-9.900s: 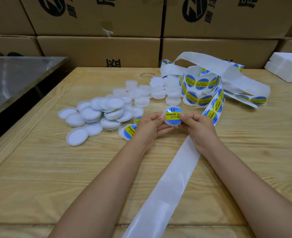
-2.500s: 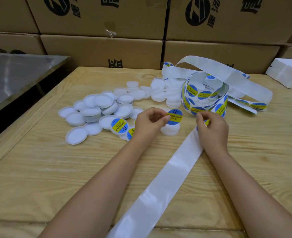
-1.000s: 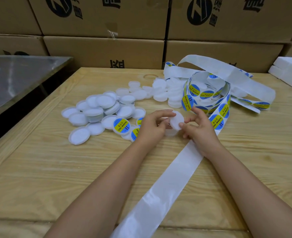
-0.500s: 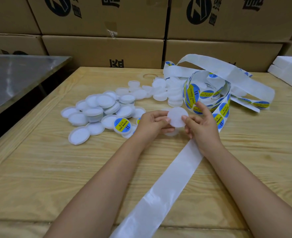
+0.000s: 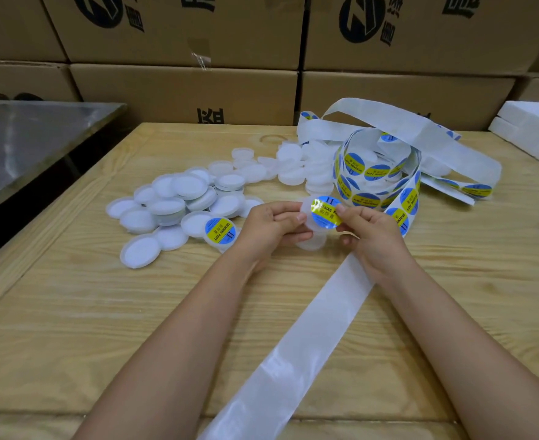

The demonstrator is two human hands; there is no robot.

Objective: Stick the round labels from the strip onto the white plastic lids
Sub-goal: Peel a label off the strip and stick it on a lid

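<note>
Half a second back the held lid showed a bare white face; now a blue-and-yellow round label covers most of it.

Furthest left on the tabletop lies the pile of lids, many hollow side up, with one labelled lid at its near right edge. Next comes the left hand, which pinches the held lid by its left rim with curled fingers. That lid hangs just above another plain one lying on the wood. The round label sits across its face, seemingly a little off to the right; whether it is fully pressed down cannot be told. The right hand pinches the label's right edge between thumb and forefinger, its other fingers curled beneath. Beyond it the strip coils with more labels, and its bare backing runs toward the viewer under the right wrist.

The lid looks like thin moulded plastic: light, stiff enough to hold by the rim alone, and probably slick. A rim grip also keeps the face free. The label looks thin, limp and sticky, likely to grab at first touch, so it is best held by its very edge and smoothed across from one side.
</note>
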